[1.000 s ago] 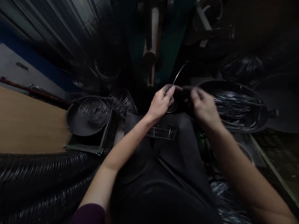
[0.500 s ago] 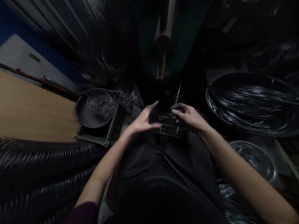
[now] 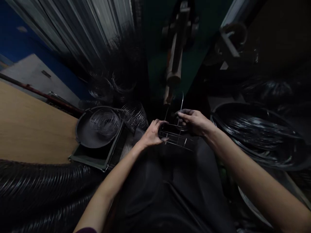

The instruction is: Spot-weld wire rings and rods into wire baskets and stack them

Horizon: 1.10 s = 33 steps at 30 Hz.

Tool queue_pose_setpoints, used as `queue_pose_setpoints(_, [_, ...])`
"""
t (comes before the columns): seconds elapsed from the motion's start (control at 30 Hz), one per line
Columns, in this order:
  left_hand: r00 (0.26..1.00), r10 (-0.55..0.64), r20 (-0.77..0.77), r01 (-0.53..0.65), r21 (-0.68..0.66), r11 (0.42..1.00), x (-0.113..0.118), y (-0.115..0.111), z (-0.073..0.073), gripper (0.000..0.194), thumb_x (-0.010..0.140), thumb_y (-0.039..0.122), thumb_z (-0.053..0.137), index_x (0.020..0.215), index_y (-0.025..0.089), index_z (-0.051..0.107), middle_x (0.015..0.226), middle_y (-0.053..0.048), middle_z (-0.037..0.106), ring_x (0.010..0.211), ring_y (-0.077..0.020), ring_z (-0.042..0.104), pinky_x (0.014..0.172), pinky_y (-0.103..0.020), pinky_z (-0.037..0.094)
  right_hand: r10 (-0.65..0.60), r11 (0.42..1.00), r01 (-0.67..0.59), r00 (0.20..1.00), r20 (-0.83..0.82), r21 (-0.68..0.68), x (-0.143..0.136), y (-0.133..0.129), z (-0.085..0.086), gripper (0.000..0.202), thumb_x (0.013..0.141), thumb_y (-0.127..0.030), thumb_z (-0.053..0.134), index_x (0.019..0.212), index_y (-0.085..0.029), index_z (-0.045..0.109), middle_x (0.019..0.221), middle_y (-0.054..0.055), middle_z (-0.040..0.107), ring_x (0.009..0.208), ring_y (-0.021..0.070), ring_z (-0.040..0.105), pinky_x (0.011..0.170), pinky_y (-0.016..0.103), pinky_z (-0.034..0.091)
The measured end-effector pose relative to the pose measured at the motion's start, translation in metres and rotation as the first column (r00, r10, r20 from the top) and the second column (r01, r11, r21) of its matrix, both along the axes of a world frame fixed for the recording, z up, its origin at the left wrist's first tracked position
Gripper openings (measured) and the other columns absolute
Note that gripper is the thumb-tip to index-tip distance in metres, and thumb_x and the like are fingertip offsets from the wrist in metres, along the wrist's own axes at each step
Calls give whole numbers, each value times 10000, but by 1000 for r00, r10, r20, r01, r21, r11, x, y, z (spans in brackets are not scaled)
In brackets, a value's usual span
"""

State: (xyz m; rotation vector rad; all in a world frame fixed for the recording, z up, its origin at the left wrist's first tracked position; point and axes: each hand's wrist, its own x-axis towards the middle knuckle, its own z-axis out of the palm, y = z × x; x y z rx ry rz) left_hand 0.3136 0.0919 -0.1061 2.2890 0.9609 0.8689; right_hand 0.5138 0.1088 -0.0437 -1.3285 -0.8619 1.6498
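A small wire frame of thin parallel rods lies across my lap on dark cloth. My left hand pinches the frame's left end between thumb and fingers. My right hand holds a thin curved wire piece that stands up from the frame's far side. Both hands are close together in front of my knees. The light is dim and the wire joints are hard to make out.
A dark pan with a coil of wire rings sits on a green tray at left, beside a wooden board. More coils lie behind. A large basin of black wire is at right. A machine post stands ahead.
Both hands came down from chest height to the wire frame on my lap. My left hand went from open to gripping the frame's left end. My right hand kept the wire piece.
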Motion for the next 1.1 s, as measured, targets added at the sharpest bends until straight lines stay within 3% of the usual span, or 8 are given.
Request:
queue_pose_setpoints(0.1, [1000,29,9,-30,36,999,1,19,7,608,640,324,734,1172,178,478,1091,-78,533,1002,-222,502,910,-373,445,-42,998,40,998,44,44,-5,19,13,207,684,-164,735,824,-92,599,521,-22,529,400,31,419,374,134,321])
queue_pose_setpoints(0.27, [999,51,9,-52,58,997,-2,42,14,673,607,387,768,1179,169,487,1072,-82,536,980,-222,500,891,-379,451,-49,988,33,993,108,148,-11,47,15,290,606,-188,790,790,-125,575,546,-22,553,443,55,474,394,146,352])
queue_pose_setpoints(0.47, [998,60,0,-59,31,998,-9,58,22,682,585,382,787,1162,167,494,1085,-88,539,983,-224,505,900,-380,447,12,994,-20,997,73,109,-15,64,17,289,621,-244,788,759,-131,560,540,-28,534,406,41,424,356,144,300])
queue_pose_setpoints(1.1, [1000,11,14,-11,19,1000,-10,91,21,709,551,445,801,1123,145,508,1110,-107,572,1035,-242,534,928,-386,439,-49,993,50,999,-11,109,-11,91,-1,178,659,-157,755,745,-118,604,519,-21,532,396,40,426,348,133,340])
